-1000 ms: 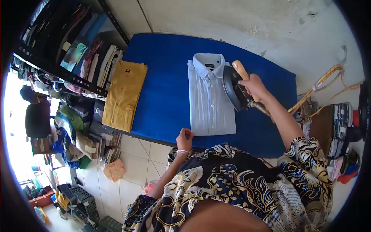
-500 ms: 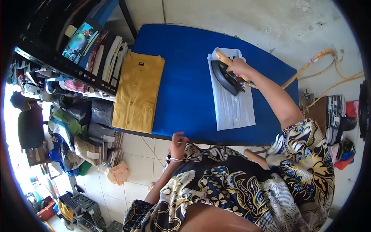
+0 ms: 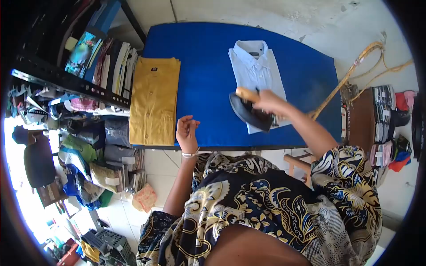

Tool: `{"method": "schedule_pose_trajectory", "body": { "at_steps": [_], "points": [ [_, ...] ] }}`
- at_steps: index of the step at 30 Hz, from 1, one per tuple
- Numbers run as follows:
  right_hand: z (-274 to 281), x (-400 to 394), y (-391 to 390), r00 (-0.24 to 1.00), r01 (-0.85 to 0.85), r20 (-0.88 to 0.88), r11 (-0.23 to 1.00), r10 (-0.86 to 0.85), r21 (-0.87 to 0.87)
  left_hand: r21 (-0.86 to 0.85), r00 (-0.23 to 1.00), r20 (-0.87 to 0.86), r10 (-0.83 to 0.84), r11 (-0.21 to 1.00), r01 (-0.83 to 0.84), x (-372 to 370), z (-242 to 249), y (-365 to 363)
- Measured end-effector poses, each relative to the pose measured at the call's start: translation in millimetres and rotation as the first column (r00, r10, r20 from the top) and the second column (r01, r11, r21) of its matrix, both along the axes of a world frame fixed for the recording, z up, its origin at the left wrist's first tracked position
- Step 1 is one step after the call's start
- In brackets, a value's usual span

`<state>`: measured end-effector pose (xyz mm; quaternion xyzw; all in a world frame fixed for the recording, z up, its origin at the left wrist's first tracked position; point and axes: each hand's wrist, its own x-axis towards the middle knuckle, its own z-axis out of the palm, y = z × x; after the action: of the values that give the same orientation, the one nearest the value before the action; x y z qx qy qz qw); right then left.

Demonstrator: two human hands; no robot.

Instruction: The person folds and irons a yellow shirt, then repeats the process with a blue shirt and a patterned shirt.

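Note:
My right hand (image 3: pixel 271 104) is wrapped around the wooden handle of a black iron (image 3: pixel 248 116). The iron overlaps the lower front of a folded white shirt (image 3: pixel 251 75), and its tip juts past the shirt's left side. Collar and upper buttons lie uncovered above the iron. Loosely curled and holding nothing, my left hand (image 3: pixel 187 134) is over the near edge of the blue padded table (image 3: pixel 206 80). Just left of that hand lies a folded mustard-yellow shirt (image 3: pixel 153 99), flat and buttoned.
A wrapped hose or cord (image 3: pixel 355 66) loops from the iron toward the wall at right. Left of the table, a dark metal shelf (image 3: pixel 66 88) holds stacked clothes. A wooden stool (image 3: pixel 298 162) is below the table's front edge. Folded clothes (image 3: pixel 384 108) are piled at far right.
The iron in my right hand has moved down the white shirt toward me, uncovering its collar. My left hand has risen from near my body to the table's front edge.

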<state>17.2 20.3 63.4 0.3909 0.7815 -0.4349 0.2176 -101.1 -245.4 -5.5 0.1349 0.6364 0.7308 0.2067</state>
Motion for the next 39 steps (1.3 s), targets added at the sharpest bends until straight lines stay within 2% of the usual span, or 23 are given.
{"method": "schedule_pose_trajectory", "body": {
  "at_steps": [1, 2, 4, 6, 10, 12, 14, 16, 17, 18, 19, 22, 25, 26, 28, 29, 31, 32, 34, 35, 36, 37, 39],
  "points": [
    [5, 5, -13, 0.998, -0.051, 0.051, 0.997, 0.049, 0.055, 0.007, 1.000, -0.003, 0.019, 1.000, -0.019, 0, 0, 2],
    [-6, 15, -24, 0.969, -0.230, 0.143, 0.948, 0.202, 0.218, 0.006, 0.999, 0.004, 0.039, 0.999, -0.039, 2, -1, 3],
    [-17, 39, -45, 0.960, -0.258, 0.009, 0.870, 0.280, 0.420, -0.010, 1.000, 0.009, 0.016, 1.000, -0.016, 4, -6, 7],
    [-10, 54, -47, 0.970, -0.238, 0.029, 0.907, 0.243, 0.347, 0.004, 0.998, 0.063, 0.016, 1.000, -0.016, 5, -9, 8],
    [5, 98, -27, 0.992, 0.048, -0.127, 0.939, -0.005, 0.342, -0.030, 0.999, -0.039, -0.023, 0.999, 0.022, -2, 0, 3],
    [-17, 129, -4, 0.949, 0.248, -0.271, 0.916, -0.164, 0.314, -0.022, 0.998, -0.017, 0.061, 0.998, -0.061, -8, -12, 4],
    [6, 129, 25, 0.909, 0.416, -0.077, 0.902, -0.409, 0.115, -0.041, 0.993, -0.048, 0.107, 0.993, -0.109, -14, -14, 18],
    [-5, 136, 48, 0.843, 0.522, -0.182, 0.851, -0.506, 0.051, -0.014, 0.990, -0.095, 0.101, 0.995, -0.103, -10, -5, 30],
    [-20, 136, 65, 0.797, 0.574, -0.242, 0.819, -0.554, 0.017, -0.060, 0.989, -0.115, 0.091, 0.993, -0.098, -7, 1, 42],
    [-30, 136, 89, 0.744, 0.642, -0.220, 0.766, -0.631, -0.029, -0.048, 0.988, -0.132, 0.086, 0.995, -0.093, -2, 6, 55],
    [-30, 132, 108, 0.762, 0.622, -0.208, 0.782, -0.613, -0.029, -0.037, 0.985, -0.155, 0.078, 0.996, -0.084, 4, 12, 69],
    [-27, 122, 158, 0.792, 0.586, -0.235, 0.810, -0.564, 0.033, -0.162, 0.936, -0.350, -0.050, 0.987, -0.008, 35, 44, 115],
    [-13, 99, 194, 0.839, 0.513, -0.283, 0.849, -0.465, 0.124, -0.264, 0.743, -0.644, -0.182, 0.964, 0.007, 59, 47, 155],
    [-5, 89, 204, 0.846, 0.498, -0.284, 0.860, -0.452, 0.115, -0.269, 0.743, -0.644, -0.185, 0.963, 0.007, 68, 49, 165],
    [25, 62, 214, 0.951, 0.243, -0.230, 0.961, -0.209, 0.132, -0.286, 0.752, -0.640, -0.158, 0.957, -0.041, 88, 49, 184],
    [26, 46, 217, 0.953, 0.205, -0.251, 0.972, -0.170, 0.117, -0.333, 0.765, -0.620, -0.175, 0.941, -0.055, 97, 46, 191],
    [19, 9, 223, 0.957, 0.100, -0.284, 0.989, -0.065, 0.112, -0.448, 0.770, -0.597, -0.225, 0.889, -0.088, 112, 36, 200],
    [7, -12, 225, 0.957, 0.029, -0.291, 0.993, 0.006, 0.118, -0.595, 0.790, -0.508, -0.343, 0.803, -0.033, 117, 32, 198],
    [-25, -57, 224, 0.945, 0.154, -0.305, 0.984, -0.120, 0.092, -0.708, 0.737, -0.533, -0.415, 0.696, -0.119, 135, 14, 190],
    [-32, -76, 236, 0.917, 0.189, -0.356, 0.982, -0.178, -0.002, -0.830, 0.761, -0.385, -0.523, 0.556, -0.038, 143, 7, 179],
    [-35, -95, 246, 0.888, 0.219, -0.391, 0.970, -0.241, -0.100, -0.879, 0.783, -0.312, -0.539, 0.477, -0.022, 153, 6, 172],
    [-42, -115, 250, 0.875, 0.274, -0.407, 0.961, -0.260, -0.024, -0.922, 0.801, -0.224, -0.555, 0.388, 0.011, 165, 5, 163],
    [-47, -137, 256, 0.860, 0.323, -0.393, 0.944, -0.324, -0.072, -0.931, 0.772, -0.218, -0.597, 0.365, 0.019, 176, -2, 150]
  ]
}}
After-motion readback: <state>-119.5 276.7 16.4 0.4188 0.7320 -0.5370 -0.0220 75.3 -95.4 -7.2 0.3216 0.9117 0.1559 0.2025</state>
